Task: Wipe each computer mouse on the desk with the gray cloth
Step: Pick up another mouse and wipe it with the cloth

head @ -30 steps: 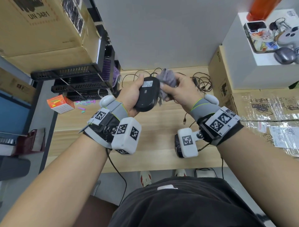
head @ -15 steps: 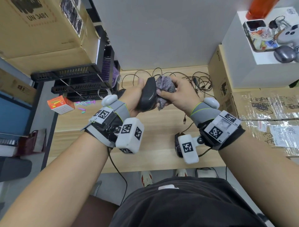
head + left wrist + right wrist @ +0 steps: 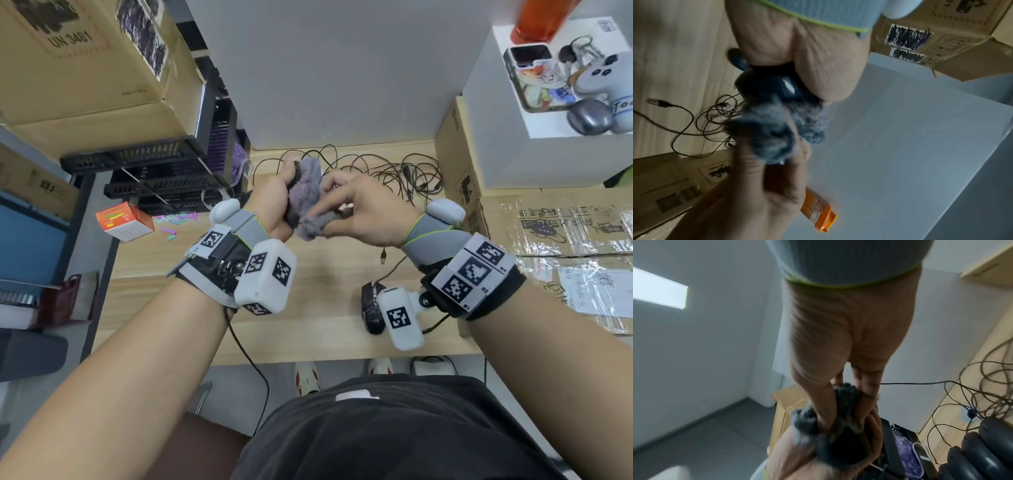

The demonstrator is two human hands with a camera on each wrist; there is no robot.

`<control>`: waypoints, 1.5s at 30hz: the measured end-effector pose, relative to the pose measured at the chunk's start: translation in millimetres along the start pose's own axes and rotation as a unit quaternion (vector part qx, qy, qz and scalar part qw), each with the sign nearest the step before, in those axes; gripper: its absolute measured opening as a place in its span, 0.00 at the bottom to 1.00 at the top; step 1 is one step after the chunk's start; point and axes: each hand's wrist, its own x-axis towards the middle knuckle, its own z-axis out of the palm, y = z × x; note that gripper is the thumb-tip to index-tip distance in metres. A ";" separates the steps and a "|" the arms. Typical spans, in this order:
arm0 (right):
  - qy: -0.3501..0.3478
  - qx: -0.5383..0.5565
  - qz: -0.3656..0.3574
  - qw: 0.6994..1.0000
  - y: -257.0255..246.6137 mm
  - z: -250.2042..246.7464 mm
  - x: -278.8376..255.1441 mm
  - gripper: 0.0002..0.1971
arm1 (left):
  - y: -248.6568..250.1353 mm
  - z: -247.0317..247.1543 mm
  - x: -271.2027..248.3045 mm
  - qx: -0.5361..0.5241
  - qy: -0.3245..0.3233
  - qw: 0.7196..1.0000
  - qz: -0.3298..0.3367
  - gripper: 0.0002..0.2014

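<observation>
Above the wooden desk (image 3: 325,270), my left hand (image 3: 274,202) grips a black mouse (image 3: 294,178) held on edge; only slivers of it show in the head view. The fluffy gray cloth (image 3: 306,198) is draped over the mouse, and my right hand (image 3: 356,212) pinches the cloth and presses it against the mouse. The left wrist view shows the mouse (image 3: 766,87) in my palm with the cloth (image 3: 777,129) bunched beyond it. A second black mouse (image 3: 371,308) lies on the desk near the front edge, half hidden by my right wrist camera. Several dark mice (image 3: 990,456) lie in a row.
Tangled cables (image 3: 387,171) lie at the back of the desk. Black crates (image 3: 164,178) and cardboard boxes (image 3: 85,61) stand at the left, and an orange-and-white box (image 3: 123,221) sits beside them. More cardboard (image 3: 555,233) and a white box (image 3: 548,120) with small items stand at the right.
The mouse turned from label side up onto its edge. The cloth came over it, and my right hand slid along it toward the near end.
</observation>
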 end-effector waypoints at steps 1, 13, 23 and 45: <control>0.059 0.012 0.015 0.998 2.0 -4.4 2.6 0.19 | -1.9 4.3 -1.2 -0.005 -0.009 1.000 0.009 0.23; -0.049 -0.007 0.050 0.998 32.2 -28.6 -11.0 0.10 | -17.4 18.6 11.7 -0.020 0.095 0.994 0.055 0.23; 0.039 0.150 0.079 0.985 57.2 -23.4 2.8 0.21 | -34.7 10.6 35.4 0.114 0.101 0.988 0.037 0.32; 0.194 0.153 0.170 0.954 149.8 -43.2 92.9 0.08 | -23.9 -8.5 193.8 0.117 0.068 0.989 -0.050 0.14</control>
